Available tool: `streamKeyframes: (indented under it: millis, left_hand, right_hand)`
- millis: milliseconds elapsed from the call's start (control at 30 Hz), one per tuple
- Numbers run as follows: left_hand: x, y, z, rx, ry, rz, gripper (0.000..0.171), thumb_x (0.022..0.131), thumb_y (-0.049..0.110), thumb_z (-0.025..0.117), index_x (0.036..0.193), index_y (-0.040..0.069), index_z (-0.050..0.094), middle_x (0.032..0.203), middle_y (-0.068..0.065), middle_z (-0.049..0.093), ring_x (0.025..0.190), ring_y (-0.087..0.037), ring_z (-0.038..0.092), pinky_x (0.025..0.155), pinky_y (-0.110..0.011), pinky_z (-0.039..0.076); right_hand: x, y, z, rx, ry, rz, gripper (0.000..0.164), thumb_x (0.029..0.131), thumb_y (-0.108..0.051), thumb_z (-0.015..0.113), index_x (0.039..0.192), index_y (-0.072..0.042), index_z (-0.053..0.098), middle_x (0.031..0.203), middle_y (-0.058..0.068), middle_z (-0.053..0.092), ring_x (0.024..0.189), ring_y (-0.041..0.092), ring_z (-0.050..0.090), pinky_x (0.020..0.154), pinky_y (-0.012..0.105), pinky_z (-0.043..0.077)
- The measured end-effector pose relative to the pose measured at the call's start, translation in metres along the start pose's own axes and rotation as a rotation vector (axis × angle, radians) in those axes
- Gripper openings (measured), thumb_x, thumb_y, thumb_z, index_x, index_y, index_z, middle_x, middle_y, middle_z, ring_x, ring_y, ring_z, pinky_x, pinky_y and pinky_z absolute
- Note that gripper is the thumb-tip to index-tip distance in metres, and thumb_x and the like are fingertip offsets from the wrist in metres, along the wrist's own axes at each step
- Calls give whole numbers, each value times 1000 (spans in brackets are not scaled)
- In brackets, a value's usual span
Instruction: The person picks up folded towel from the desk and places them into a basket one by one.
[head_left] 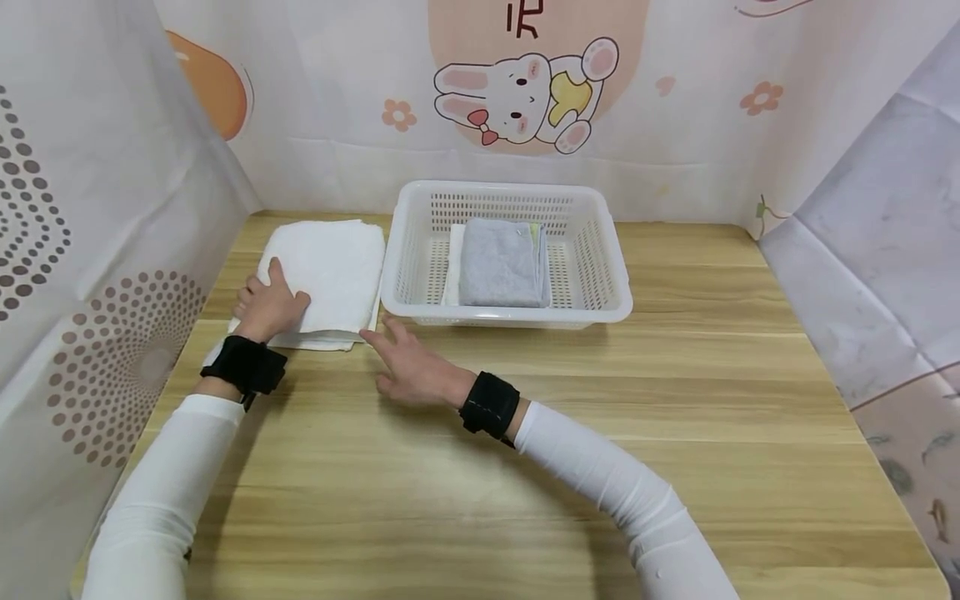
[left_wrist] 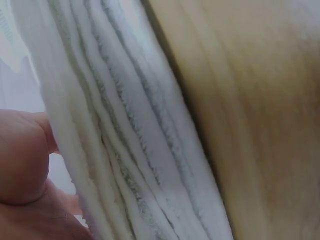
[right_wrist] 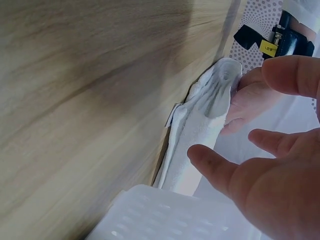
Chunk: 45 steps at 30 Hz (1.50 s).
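Observation:
A folded white towel lies at the back left of the table, its stacked layers facing me. My left hand rests on the towel's left part with the fingers apart. In the left wrist view, part of that hand shows beside the thick towel folds. Near the towel's front right corner, my right hand is held with its fingers spread and holds nothing. Its index fingertip is close to the towel edge; whether they touch I cannot tell. The right wrist view shows these fingers in front of the towel.
A white perforated basket stands right of the towel, very close to it. Inside lies a folded grey cloth with a white one under it. The wooden table is bordered by printed curtains at the back and sides.

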<state>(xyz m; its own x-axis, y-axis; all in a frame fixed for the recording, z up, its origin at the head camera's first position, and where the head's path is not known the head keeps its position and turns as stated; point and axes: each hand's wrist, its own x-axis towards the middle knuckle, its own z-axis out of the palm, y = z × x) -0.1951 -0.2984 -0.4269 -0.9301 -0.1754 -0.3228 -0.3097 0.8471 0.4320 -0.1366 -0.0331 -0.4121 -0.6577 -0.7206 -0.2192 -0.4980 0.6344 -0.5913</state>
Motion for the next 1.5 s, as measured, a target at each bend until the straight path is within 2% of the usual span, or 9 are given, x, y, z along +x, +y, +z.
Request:
streamKeyframes:
  millis: [400, 867, 1233, 1500]
  left_hand:
    - [-4, -5, 0, 9, -5, 33, 78, 100, 28, 32, 154, -1, -16, 143, -53, -5, 130, -71, 2, 101, -77, 8]
    - [-11, -9, 1, -4, -14, 29, 78, 100, 28, 33, 154, -2, -14, 143, -53, -3, 129, -69, 4, 100, -78, 8]
    - [-22, -12, 4, 3, -1, 32, 78, 100, 27, 34, 155, -3, -12, 142, -54, -3, 131, -69, 1, 98, -80, 8]
    - [-26, -13, 5, 7, 10, 12, 80, 99, 28, 39, 155, -3, -9, 141, -54, 2, 128, -67, 7, 97, -77, 13]
  right_hand:
    - [1, 0, 1, -3, -6, -16, 73, 96, -13, 59, 159, -13, 21, 163, 22, 5, 144, 40, 29, 111, 42, 37]
    - [5, 0, 4, 20, -8, -10, 73, 96, -13, 58, 159, -14, 21, 163, 23, 6, 144, 40, 30, 112, 42, 36]
    - [11, 4, 5, 76, -17, 19, 75, 96, -11, 58, 159, -12, 18, 163, 23, 4, 148, 37, 23, 114, 41, 32]
    - [13, 5, 7, 91, -19, 24, 74, 96, -11, 59, 159, -12, 21, 163, 24, 6, 147, 37, 27, 114, 40, 33]
